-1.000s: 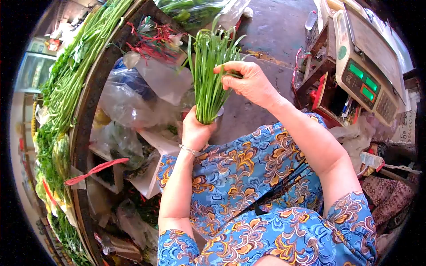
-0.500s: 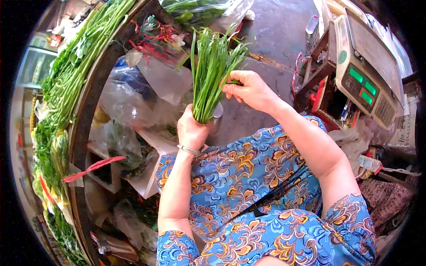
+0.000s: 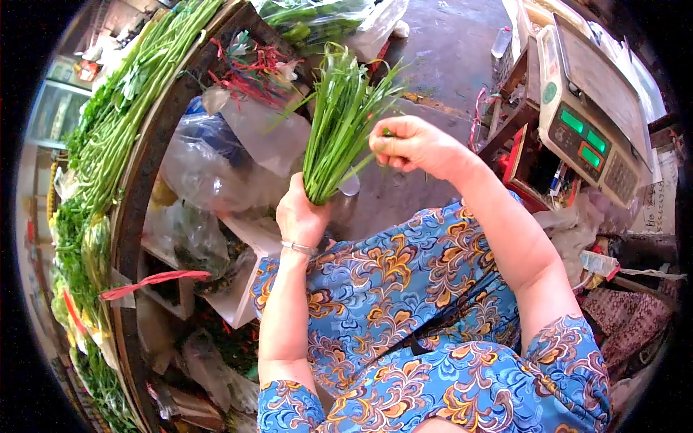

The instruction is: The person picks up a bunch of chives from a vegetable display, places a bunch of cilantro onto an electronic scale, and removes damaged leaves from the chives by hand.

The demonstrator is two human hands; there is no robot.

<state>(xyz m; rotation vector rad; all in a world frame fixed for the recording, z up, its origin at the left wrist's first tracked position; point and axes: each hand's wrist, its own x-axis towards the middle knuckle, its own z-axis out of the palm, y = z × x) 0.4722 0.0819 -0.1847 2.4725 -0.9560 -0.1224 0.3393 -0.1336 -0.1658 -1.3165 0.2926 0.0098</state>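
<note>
A bunch of long green leafy stalks (image 3: 332,133) stands upright at the middle, its lower end wrapped by the fingers of my left hand (image 3: 302,214). A bracelet circles my left wrist. Just right of the bunch, my right hand (image 3: 413,148) is closed in a pinch, with a small bit of green leaf showing at its fingertips. The bunch's tips spread out above both hands, and my right fingers are slightly apart from the main stalks.
Greens (image 3: 108,137) line the wooden ledge (image 3: 137,173) at left. Red ties (image 3: 253,72) and plastic bags (image 3: 209,173) lie beside it. A digital scale (image 3: 592,108) is at upper right, above a red-edged drawer (image 3: 516,159). A bottle (image 3: 501,42) stands near it.
My right hand has moved right and down, away from the stalks, with a bit of leaf. My left hand has shifted slightly left, and the bunch leans and fans out more to the right.
</note>
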